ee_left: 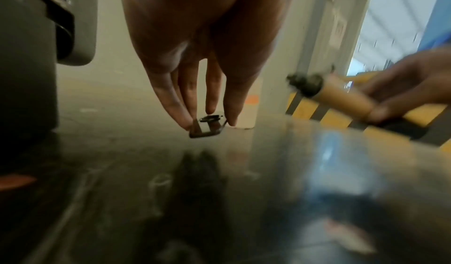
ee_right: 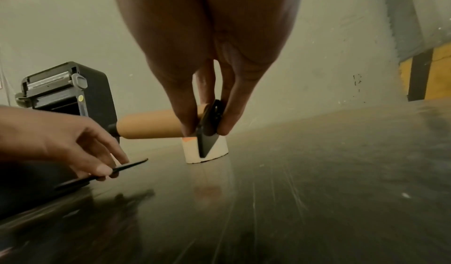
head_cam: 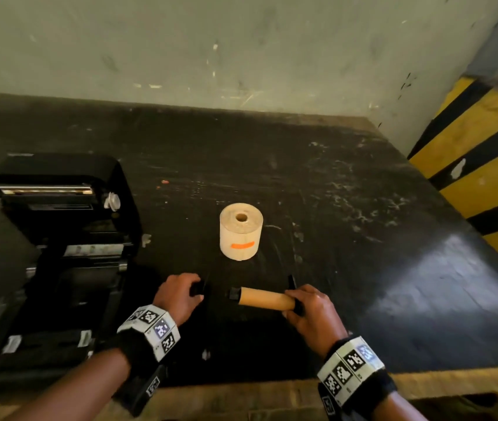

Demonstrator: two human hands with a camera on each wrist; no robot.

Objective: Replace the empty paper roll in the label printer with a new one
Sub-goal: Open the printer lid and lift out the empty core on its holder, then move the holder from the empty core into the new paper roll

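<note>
right hand (head_cam: 310, 311) pinches black end plate of empty core (head_cam: 264, 300) | left hand (head_cam: 177, 294) pinches freed plate (ee_left: 207, 126), beside core | slide core off straight | new roll (head_cam: 241, 235) behind core | printer (head_cam: 56, 238) left, open

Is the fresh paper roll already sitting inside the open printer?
No: the new paper roll stands upright on the black table, apart from the open label printer at the left.
</note>
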